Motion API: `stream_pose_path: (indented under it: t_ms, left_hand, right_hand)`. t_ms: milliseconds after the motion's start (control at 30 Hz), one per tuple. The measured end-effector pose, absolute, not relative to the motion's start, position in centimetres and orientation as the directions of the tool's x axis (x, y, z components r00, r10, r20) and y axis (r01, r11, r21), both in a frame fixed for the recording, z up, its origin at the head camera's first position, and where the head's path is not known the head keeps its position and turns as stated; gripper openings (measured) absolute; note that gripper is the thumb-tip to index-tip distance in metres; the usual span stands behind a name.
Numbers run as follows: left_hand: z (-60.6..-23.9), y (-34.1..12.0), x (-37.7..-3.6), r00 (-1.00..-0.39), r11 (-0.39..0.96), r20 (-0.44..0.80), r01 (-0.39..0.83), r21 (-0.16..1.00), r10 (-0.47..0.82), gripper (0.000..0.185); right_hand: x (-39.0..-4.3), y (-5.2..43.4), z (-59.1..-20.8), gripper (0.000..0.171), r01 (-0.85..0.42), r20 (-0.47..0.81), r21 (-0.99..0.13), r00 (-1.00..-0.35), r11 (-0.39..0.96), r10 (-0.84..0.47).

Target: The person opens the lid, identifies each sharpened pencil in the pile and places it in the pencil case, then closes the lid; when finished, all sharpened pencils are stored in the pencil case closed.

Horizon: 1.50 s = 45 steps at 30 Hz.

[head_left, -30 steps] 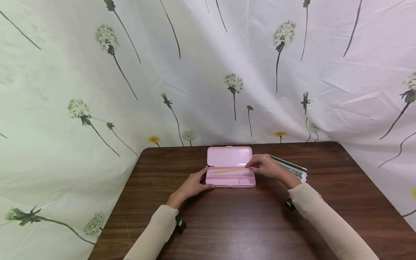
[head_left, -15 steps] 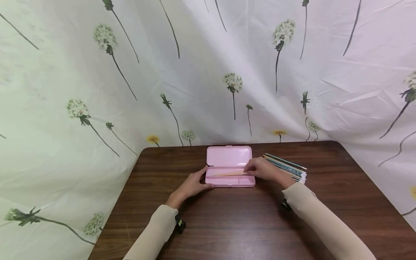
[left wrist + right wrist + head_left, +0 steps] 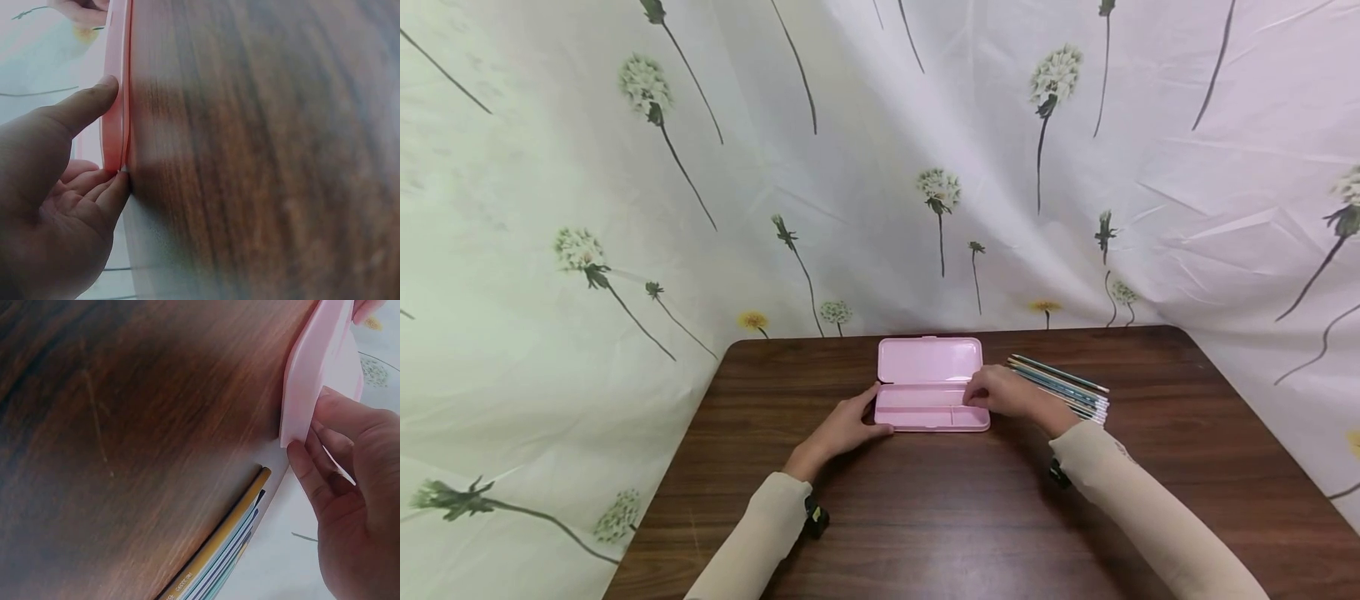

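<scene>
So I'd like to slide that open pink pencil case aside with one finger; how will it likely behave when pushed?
The pink pencil case looks like thin, stiff plastic, so probably light and quick to slide on the smooth wooden table. Its lid lies flat open, so tipping seems unlikely, though a push at one end may make it pivot. The left hand at its end may well steady it.

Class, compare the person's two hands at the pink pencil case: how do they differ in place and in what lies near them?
The left hand rests at the pink pencil case's left end, thumb along its edge; the right hand is at the right end. The pencils lie on the table just beyond the right hand; nothing lies beside the left hand. Both touch the open case, and both arms wear beige sleeves.
</scene>
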<state>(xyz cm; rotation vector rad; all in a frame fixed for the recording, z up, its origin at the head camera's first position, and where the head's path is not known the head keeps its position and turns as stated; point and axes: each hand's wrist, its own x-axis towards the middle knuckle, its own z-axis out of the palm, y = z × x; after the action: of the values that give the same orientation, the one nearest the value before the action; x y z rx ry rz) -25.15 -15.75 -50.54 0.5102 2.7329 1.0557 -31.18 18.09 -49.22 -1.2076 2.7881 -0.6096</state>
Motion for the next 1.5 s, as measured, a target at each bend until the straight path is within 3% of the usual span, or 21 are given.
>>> stream_pose_path:
  t_ms: [333,633,900,1200,1500]
  left_hand:
    - [-50.8,-15.8,-25.2,-0.925,0.685,-0.029,0.258,0.682,0.378,0.090]
    - [-50.9,-15.9,-25.4,-0.925,0.683,-0.020,0.265,0.681,0.379,0.090]
    - [-50.9,-15.9,-25.3,-0.922,0.690,-0.026,0.271,0.671,0.387,0.090]
    - [-51.1,-15.9,-25.3,-0.925,0.681,-0.019,0.266,0.682,0.380,0.090]
    - [-51.0,-16.0,-25.4,-0.918,0.686,-0.009,0.289,0.668,0.396,0.091]
  right_hand:
    - [-31.4,19.7,-48.1,0.007,-0.683,0.221,-0.405,-0.718,0.608,-0.660]
    - [-32.0,24.1,-45.5,0.014,-0.650,0.291,-0.439,-0.756,0.621,-0.586]
    - [-31.0,29.2,-44.1,0.016,-0.504,0.242,-0.460,-0.863,0.731,-0.443]
    - [-29.9,34.7,-44.6,0.015,-0.428,0.263,-0.441,-0.902,0.789,-0.342]
    - [-29.1,37.6,-46.5,0.029,-0.312,0.172,-0.480,-0.950,0.820,-0.261]
